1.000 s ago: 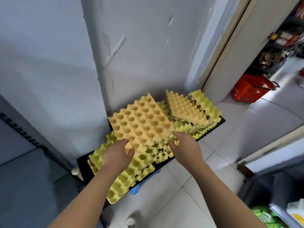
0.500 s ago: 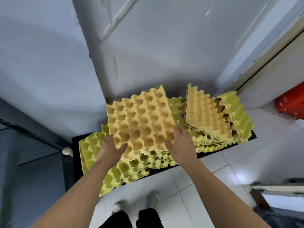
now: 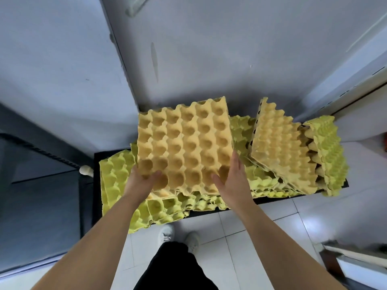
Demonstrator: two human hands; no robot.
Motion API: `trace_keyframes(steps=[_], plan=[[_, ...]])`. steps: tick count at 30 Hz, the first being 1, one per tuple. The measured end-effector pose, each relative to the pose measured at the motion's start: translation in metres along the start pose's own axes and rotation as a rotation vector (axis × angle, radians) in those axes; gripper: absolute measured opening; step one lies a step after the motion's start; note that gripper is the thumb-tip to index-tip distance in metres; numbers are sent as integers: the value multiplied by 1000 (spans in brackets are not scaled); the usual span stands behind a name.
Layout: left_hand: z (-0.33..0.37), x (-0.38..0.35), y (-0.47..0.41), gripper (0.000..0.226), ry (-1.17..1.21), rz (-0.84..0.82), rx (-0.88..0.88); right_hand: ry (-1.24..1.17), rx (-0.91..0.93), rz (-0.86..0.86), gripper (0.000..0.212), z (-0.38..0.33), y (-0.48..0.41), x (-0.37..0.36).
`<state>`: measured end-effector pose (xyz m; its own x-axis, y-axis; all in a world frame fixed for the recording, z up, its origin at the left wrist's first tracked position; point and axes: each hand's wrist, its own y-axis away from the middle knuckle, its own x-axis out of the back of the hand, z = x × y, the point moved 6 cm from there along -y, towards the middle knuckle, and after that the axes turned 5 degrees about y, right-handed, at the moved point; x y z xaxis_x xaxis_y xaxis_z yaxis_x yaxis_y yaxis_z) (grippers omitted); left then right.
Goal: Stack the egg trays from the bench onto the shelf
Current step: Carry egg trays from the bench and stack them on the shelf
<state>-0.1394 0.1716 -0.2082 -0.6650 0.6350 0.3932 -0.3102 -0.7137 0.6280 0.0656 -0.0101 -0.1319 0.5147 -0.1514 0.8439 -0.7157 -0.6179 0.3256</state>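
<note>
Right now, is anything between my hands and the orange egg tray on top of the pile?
No. The left hand and right hand grip the orange tray at its near edge, thumbs on top. The shelf is out of view, so that path can't be judged.

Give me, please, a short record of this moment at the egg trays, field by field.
Left hand: grips the near left corner of the orange tray, thumb on top
Right hand: holds its near right edge, thumb on top
Under the tray: green trays on the black bench
To the right: tilted orange stack, with leaning green trays beside it
</note>
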Motion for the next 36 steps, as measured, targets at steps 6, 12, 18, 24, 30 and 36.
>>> trace_keyframes(steps=[6, 12, 18, 24, 30, 36], plan=[[25, 21, 25, 99, -68, -4, -84, -46, -5, 69, 88, -11, 4, 27], [67, 47, 62, 109, -96, 61, -226, -81, -9, 193, 85, -23, 18, 70], [111, 73, 125, 90, -81, 218, -353, -128, 38, 303, 80, -38, 43, 114], [130, 102, 210, 83, 22, 445, -500, -179, 194, 350, 79, -62, 84, 159], [118, 132, 310, 52, 231, 597, -608, -255, 423, 340, 84, -90, 140, 197], [107, 173, 407, 51, 238, 769, -696, -317, 615, 329, 89, -139, 198, 233]])
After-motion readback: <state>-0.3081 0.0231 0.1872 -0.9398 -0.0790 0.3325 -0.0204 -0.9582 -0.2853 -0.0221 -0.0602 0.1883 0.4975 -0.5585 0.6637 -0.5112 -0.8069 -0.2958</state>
